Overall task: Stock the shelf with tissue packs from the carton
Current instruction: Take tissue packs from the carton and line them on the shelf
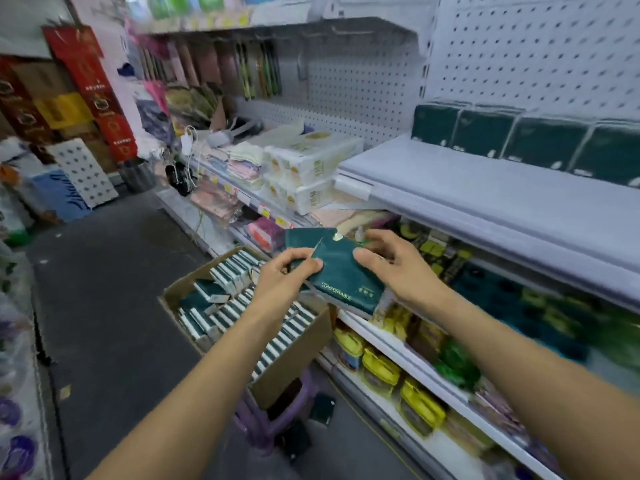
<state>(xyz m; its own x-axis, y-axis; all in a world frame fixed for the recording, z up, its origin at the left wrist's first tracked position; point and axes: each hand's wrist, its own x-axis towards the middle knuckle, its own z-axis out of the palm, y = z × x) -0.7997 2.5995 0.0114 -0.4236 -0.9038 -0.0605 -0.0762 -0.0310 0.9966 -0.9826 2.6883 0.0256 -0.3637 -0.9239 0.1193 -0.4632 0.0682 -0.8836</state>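
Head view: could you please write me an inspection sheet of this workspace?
Surface: white shelf, mostly bare, four green packs in a row at its back.
Job's things: green pack held over the open carton, which is full of packs.
Clutter: white tissue bundles and folded cloths on the next shelf; dark items on the floor under the carton.
Grippers: left hand grips the held pack's near-left edge; right hand holds its right side.
Cables: white cord hanging near the cloths.
Surroundings: pegboard, grey floor, red boxes.
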